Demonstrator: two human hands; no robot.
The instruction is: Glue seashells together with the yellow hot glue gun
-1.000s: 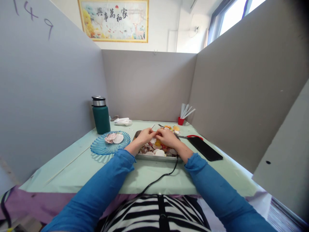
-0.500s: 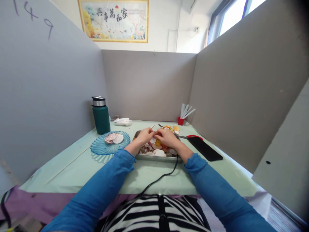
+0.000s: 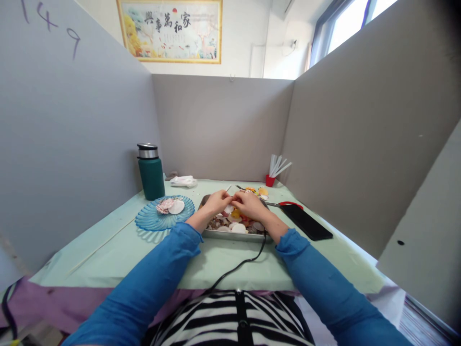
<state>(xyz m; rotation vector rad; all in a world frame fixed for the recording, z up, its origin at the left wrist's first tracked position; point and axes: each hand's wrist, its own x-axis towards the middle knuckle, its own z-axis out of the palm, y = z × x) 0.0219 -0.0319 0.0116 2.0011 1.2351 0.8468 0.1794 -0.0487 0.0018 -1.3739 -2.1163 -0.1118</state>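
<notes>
1. Hands meet over a shallow metal tray (image 3: 234,235) in the middle of a table (image 3: 118,250) covered in pale green cloth, seen from the person's own head, blue sleeves reaching forward.
2. Left hand (image 3: 215,203) and right hand (image 3: 249,205) touch at the fingertips, fingers drawn narrow in a pinch. Whatever sits between the tips is hidden, so I cannot tell what they grip.
3. Just beyond the left fingertips shows a thin pale sliver (image 3: 228,188); whether it is held or lies on the cloth is unclear.
4. Directly under the hands, inside the tray, lies a heap of small shells (image 3: 230,224), white, pink, orange and brown.
5. Left of the tray stands a blue glass plate (image 3: 151,223) bearing a few sorted shells (image 3: 171,206); a green flask (image 3: 151,174) stands behind it.
6. Far right stands a red cup (image 3: 269,180) of white sticks; nearer, red-handled scissors (image 3: 290,203) and a black phone (image 3: 306,222) lie right of the tray. A black cable (image 3: 230,272) trails from the tray toward the person.
7. Judged from this, the step in hand is fine two-handed fingertip work on one small piece above the shell heap.
8. A next move would call for a steady pinch and small motions, hands kept over the tray so that a dropped piece lands among the shells.
</notes>
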